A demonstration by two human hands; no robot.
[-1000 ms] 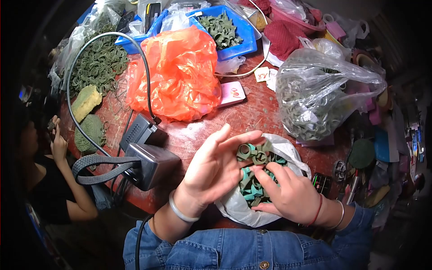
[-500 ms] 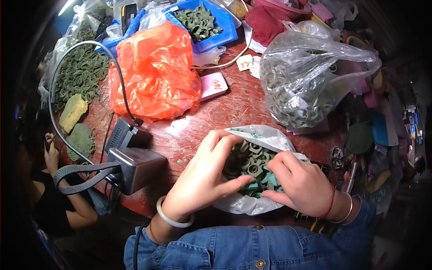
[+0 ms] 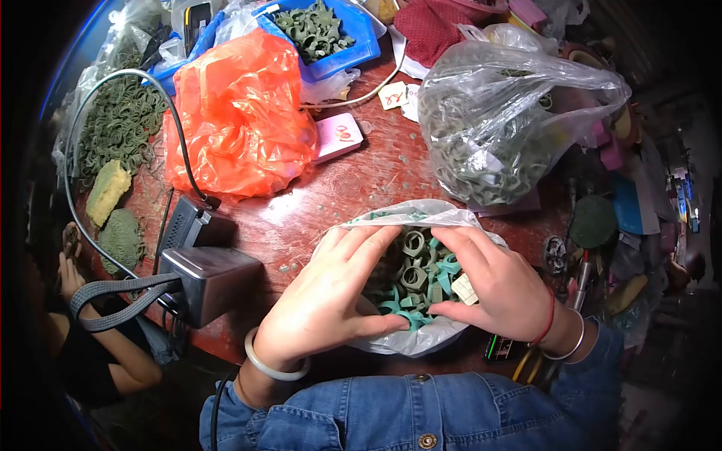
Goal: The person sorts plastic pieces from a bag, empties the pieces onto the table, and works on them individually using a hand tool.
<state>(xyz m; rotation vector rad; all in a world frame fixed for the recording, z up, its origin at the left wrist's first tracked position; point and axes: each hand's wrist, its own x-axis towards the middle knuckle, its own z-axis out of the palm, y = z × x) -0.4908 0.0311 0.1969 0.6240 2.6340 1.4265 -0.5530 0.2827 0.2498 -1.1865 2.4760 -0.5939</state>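
A white plastic bag point(image 3: 410, 344) stands open at the table's near side. Inside it lie many dull green ring-shaped pieces point(image 3: 414, 276), with brighter teal ones point(image 3: 392, 304) among them. My left hand point(image 3: 320, 293) reaches over the bag's left side, fingers stretched and thumb apart, its tips at the pieces. From the right, my right hand point(image 3: 500, 289) leans in with thumb and fingers spread. Against its inner side shows a small cream ridged block point(image 3: 464, 289), partly covered; whether the hand grips it is unclear.
An orange plastic bag point(image 3: 237, 120) and a clear bag of green pieces point(image 3: 489, 143) stand farther back. A blue tray point(image 3: 361, 51) holds similar pieces. Left are a dark metallic box point(image 3: 214, 274) with a cable and two sponges point(image 3: 109, 193). Another person's arm point(image 3: 120, 346) shows at far left.
My right hand's fingers have spread from a curled pose. More teal pieces and the cream block now show. My left fingers are straighter, and the view has shifted slightly.
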